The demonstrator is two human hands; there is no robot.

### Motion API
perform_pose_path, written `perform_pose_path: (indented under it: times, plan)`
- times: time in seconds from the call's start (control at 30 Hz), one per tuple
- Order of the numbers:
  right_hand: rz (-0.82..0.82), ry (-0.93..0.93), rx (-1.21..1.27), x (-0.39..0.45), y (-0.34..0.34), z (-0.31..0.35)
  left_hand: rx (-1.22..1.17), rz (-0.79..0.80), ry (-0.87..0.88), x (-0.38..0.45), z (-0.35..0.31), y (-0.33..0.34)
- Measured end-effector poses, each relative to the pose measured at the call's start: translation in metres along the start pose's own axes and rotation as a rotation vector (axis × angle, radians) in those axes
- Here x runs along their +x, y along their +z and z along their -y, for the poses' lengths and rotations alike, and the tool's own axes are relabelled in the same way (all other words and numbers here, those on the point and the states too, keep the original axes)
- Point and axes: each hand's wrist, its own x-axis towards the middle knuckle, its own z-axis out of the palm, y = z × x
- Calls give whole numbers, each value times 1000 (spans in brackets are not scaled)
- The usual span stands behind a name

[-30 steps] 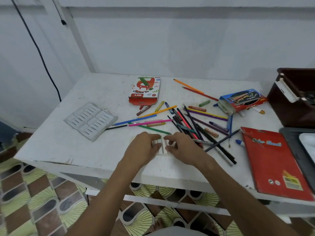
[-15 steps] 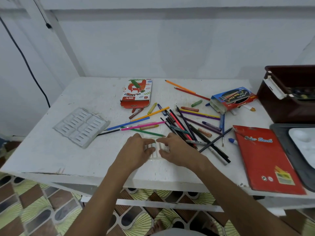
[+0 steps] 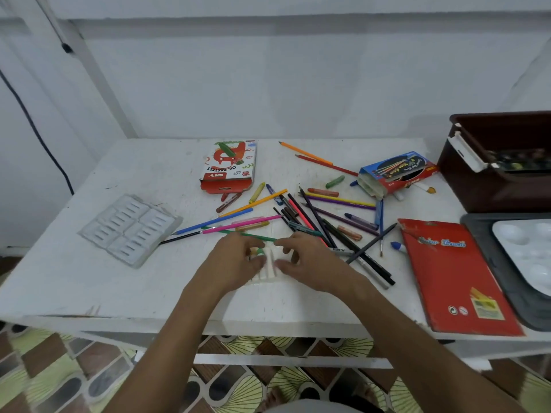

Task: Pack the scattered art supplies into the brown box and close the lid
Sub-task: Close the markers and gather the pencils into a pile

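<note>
A small clear plastic pastel tray point(image 3: 269, 265) lies near the table's front edge. My left hand point(image 3: 235, 263) grips its left side, and a green pastel tip point(image 3: 260, 251) shows at its fingertips. On the tray's right side, my right hand point(image 3: 310, 263) holds on with curled fingers. Beyond my hands, several coloured pencils, pens and pastels point(image 3: 316, 222) lie scattered. The brown box point(image 3: 477, 189) stands open at the far right, with some items inside.
An oil pastel carton point(image 3: 228, 168) and a blue pencil carton point(image 3: 396, 174) lie at the back. A larger clear insert point(image 3: 131, 231) sits left. A red pencil pack point(image 3: 453, 272) lies right, next to a dark tray point(image 3: 477, 234) holding a white palette point(image 3: 524, 248).
Both hands stay on the small clear tray at the same spot. A green pastel tip now shows at my left fingertips. My view has shifted slightly.
</note>
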Motion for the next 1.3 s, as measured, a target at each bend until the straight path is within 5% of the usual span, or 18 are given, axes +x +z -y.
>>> perform_pose_path:
  times: [0.43, 0.63, 0.87, 1.3]
  plan:
    - [-607, 348, -69, -37, -148, -136, -82, 13, 322, 105, -163, 32]
    - [-537, 462, -157, -17, -166, -199, 81, 50, 345, 156, -239, 85]
    - [-464, 523, -255, 5, -170, -227, 340, -47, 280, 178, -254, 110]
    - [-544, 450, -130, 0, -171, -231, 142, -61, 143, 181, -255, 108]
